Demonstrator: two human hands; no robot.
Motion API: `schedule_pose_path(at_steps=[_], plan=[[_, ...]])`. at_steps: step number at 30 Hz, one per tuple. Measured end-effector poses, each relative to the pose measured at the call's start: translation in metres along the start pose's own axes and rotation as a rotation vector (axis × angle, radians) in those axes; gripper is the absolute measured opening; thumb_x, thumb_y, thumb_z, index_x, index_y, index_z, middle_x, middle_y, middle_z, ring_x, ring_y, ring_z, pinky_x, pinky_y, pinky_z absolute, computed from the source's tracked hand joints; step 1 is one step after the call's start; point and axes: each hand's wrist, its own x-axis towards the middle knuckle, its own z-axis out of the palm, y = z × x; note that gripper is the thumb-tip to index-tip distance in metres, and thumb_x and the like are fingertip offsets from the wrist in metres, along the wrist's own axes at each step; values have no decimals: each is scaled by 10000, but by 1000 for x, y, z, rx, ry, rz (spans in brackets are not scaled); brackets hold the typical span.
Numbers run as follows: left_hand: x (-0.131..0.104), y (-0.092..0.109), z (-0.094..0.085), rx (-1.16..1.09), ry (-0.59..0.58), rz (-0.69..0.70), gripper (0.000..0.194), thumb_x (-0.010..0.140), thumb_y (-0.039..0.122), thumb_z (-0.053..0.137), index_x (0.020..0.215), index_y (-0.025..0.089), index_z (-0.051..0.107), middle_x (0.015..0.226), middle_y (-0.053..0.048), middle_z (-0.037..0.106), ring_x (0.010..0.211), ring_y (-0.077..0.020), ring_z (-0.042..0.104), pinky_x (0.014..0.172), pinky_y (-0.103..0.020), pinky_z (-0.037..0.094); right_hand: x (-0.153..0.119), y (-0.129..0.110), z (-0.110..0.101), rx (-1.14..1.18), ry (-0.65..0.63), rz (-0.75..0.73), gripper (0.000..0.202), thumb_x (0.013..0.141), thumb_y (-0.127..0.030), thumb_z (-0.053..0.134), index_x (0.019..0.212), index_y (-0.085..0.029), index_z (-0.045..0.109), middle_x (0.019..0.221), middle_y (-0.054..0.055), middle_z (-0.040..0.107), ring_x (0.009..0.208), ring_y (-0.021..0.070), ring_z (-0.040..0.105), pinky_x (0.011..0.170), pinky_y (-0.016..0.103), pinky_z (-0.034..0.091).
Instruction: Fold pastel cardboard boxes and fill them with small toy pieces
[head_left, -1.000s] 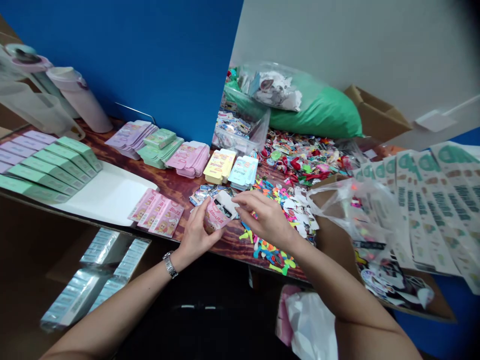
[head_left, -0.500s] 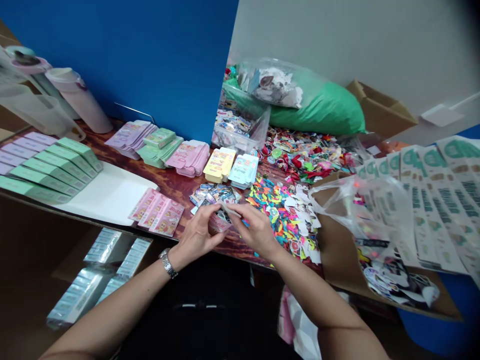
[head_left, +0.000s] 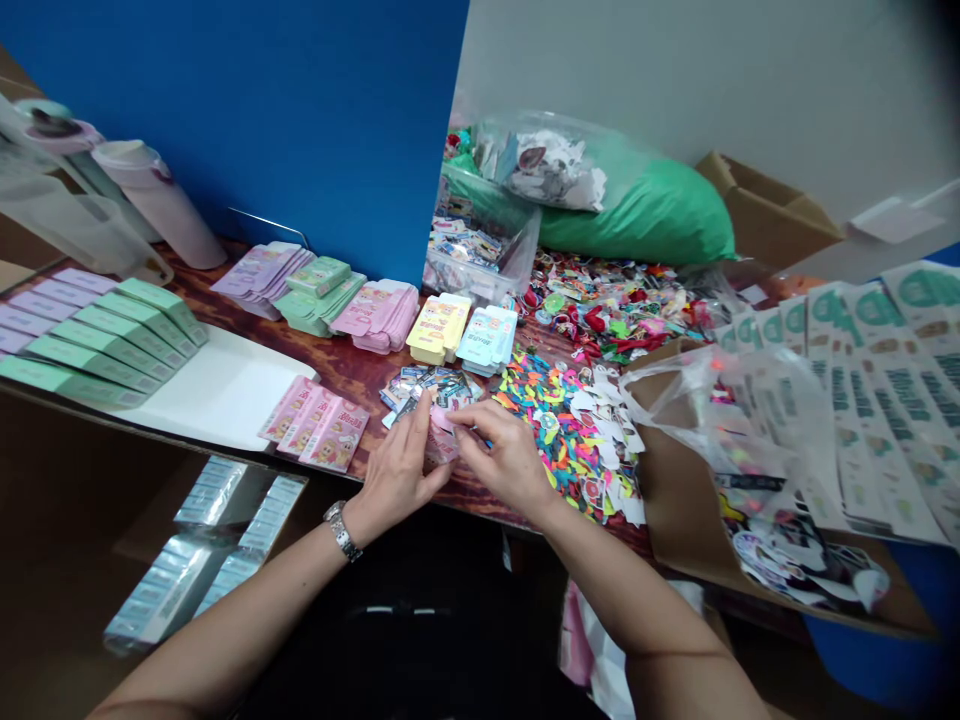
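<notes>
A small pink box (head_left: 439,447) stands between my hands at the front edge of the table. My left hand (head_left: 397,470) is wrapped round its left side, with the wristwatch on that arm. The fingers of my right hand (head_left: 504,450) are pinched at the pink flap (head_left: 442,418) on top of the box. Right behind the box lies a pile of small printed packets (head_left: 427,385). To the left sits a row of pink boxes (head_left: 322,425). Colourful small pieces (head_left: 547,425) are spread to the right of my right hand.
Flat carton stacks in purple, green, pink, yellow (head_left: 440,325) and blue (head_left: 487,338) line the back. Green boxes (head_left: 112,335) stand on a white board (head_left: 232,385) at left. A cardboard box (head_left: 675,490) and sticker sheets (head_left: 885,400) are at right.
The box's opening, with grey contents showing before, is now covered by its pink flap. My left fingers have straightened upward, and my right fingers have shifted slightly on the flap.
</notes>
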Motion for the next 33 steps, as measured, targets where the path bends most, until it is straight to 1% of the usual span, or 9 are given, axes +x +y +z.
schedule_pose_path(at_steps=[3,7,10,13,16,18,25,29,33], plan=[[-1,0,3,83,2,21,1007,830,314,604,1525,88,-90,1130,-189,563,1015,-309,579,829,-427,530,-3,0,3,-34,19,-51,260,886,-91,520,1056,-201,684,986,68,661,936,169,631,840,297,526],[-1,1,3,160,2,34,1029,828,319,588,1511,69,-139,1101,-189,541,970,-301,568,750,-394,531,-9,0,9,-74,34,-112,311,915,-98,481,1134,-223,663,1063,78,666,1011,185,625,906,336,524],[0,0,1,178,4,34,1028,828,324,582,1508,64,-144,1097,-188,535,962,-299,561,745,-393,528,-13,1,12,-32,75,-64,300,945,-139,484,1186,-234,637,1099,68,683,1040,186,634,937,343,523],[1,-3,0,180,8,56,1021,811,295,584,1511,43,-116,1116,-203,526,980,-312,546,775,-423,528,-15,4,15,79,86,49,267,953,-207,524,1197,-236,628,1125,60,687,1026,175,654,884,309,560],[0,-5,-2,141,13,95,996,804,250,574,1523,77,-93,1213,-216,493,1052,-320,523,843,-452,518,-12,8,13,204,51,122,243,934,-265,578,1165,-226,643,1117,57,688,990,164,672,824,273,584],[-1,-6,-2,101,15,108,978,808,237,568,1530,110,-79,1252,-209,478,1095,-318,512,876,-456,510,-9,11,9,214,26,111,223,931,-270,586,1138,-219,652,1094,55,694,978,162,674,831,278,578],[1,-3,-3,57,35,93,974,808,222,577,1535,132,-63,1289,-198,477,1154,-312,508,932,-449,494,-1,5,-3,61,-15,-78,227,953,-208,534,1149,-232,647,1112,54,688,1042,169,637,928,318,510],[1,-2,-4,96,33,122,973,815,235,577,1529,80,-65,1275,-222,494,1115,-324,521,906,-452,503,4,6,-6,81,-90,16,254,919,-216,577,1169,-211,620,1109,50,690,998,165,656,860,275,522],[0,-5,-4,229,-10,220,940,821,241,572,1540,103,-18,1243,-218,519,1036,-345,539,858,-484,508,10,12,-9,-46,-249,-15,235,881,-141,574,1103,-179,639,1043,51,703,948,180,662,852,286,498]])
